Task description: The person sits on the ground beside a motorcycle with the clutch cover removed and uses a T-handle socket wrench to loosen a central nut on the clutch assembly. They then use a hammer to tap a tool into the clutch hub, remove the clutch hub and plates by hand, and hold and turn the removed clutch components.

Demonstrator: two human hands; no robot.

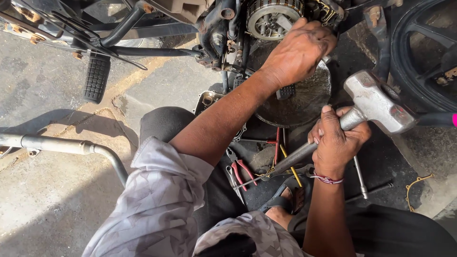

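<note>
My right hand (pixel 339 138) grips the metal handle of a steel hammer (pixel 376 102), close under its head, with the head raised to the right of the engine. My left hand (pixel 297 52) reaches up to the motorcycle's exposed clutch assembly (pixel 271 16) and closes on something against it; what it holds is hidden by the fingers. A round metal drain pan (pixel 304 100) with dark oil sits below the engine.
Red-handled pliers (pixel 243 169), screwdrivers (pixel 290 164) and a long wrench (pixel 360 178) lie on the oily ground by my sandalled foot (pixel 285 200). A footpeg (pixel 96 76) and exhaust pipe (pixel 62 145) are at left, the rear wheel (pixel 423 52) at right.
</note>
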